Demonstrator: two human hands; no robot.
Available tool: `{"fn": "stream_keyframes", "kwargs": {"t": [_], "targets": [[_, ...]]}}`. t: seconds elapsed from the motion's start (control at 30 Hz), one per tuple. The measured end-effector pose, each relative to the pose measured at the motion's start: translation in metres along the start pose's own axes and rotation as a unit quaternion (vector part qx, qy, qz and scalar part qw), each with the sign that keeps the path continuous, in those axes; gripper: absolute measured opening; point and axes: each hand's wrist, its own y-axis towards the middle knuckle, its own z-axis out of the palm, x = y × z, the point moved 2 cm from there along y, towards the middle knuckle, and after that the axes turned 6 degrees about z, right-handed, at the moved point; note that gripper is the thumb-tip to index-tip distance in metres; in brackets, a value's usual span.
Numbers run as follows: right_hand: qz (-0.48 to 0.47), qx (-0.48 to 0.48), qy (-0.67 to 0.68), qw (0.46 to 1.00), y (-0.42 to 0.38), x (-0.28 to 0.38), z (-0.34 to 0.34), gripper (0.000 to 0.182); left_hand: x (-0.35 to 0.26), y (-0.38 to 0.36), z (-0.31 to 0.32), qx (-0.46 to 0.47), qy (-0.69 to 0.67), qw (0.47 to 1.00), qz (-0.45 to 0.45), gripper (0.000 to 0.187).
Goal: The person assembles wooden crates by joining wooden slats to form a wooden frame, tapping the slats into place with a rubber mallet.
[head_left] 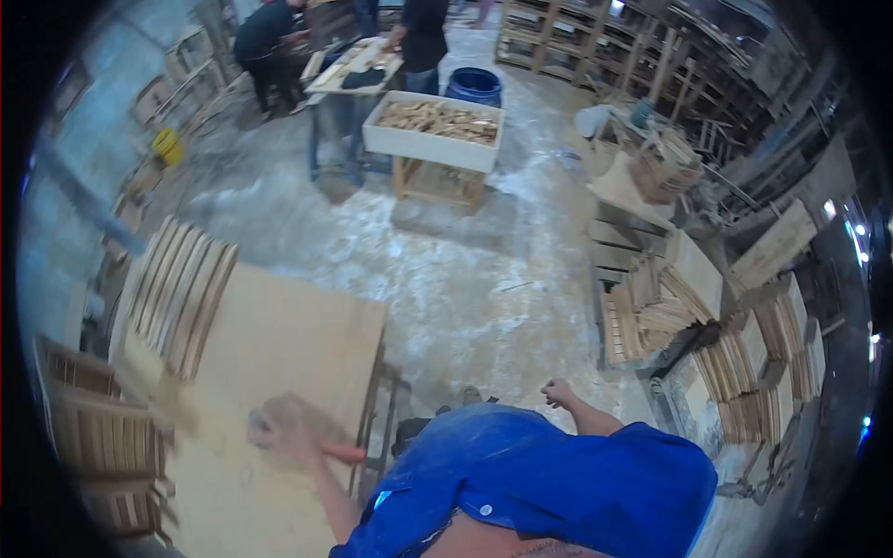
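My left hand [286, 433] is over a wide pale wooden board [307, 312], smeared by motion, its fingers wrapped round an orange-handled tool [343, 452]. The handle sticks out beside my wrist. A greyish part shows by the fingers, too blurred to name. My right hand [558, 394] hangs out to the right above the floor with its fingers curled in, and nothing shows in it. Along the board's far left side stands a row of curved wooden pieces [181, 288].
Slatted wooden parts [112, 437] stand at the left. Stacked wood pieces [753, 372] fill the right side. Ahead are a white box of wood offcuts [428, 153], a blue barrel [474, 86] and a worktable [358, 70] with people beside it. A yellow bucket [168, 146] is near the left wall.
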Motion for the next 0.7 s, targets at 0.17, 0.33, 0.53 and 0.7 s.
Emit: {"fn": "stream_keyframes", "kwargs": {"t": [0.17, 0.33, 0.53, 0.7], "targets": [[0.064, 0.092, -0.003, 0.994, 0.034, 0.035, -0.001, 0.055, 0.010, -0.001, 0.025, -0.014, 0.057, 0.998, 0.019, 0.066], [0.110, 0.318, -0.099, 0.937, 0.031, 0.098, 0.026, 0.081, -0.023, 0.012, -0.002, 0.001, 0.075, 0.997, 0.027, 0.069], [0.074, 0.323, -0.155, 0.931, 0.086, 0.213, -0.020, 0.075, -0.066, 0.033, -0.024, 0.138, 0.289, 0.934, 0.161, 0.048], [-0.090, 0.195, -0.239, 0.947, 0.156, 0.363, -0.044, 0.079, -0.084, 0.054, -0.021, 0.161, 0.278, 0.947, -0.020, 0.064]]}}
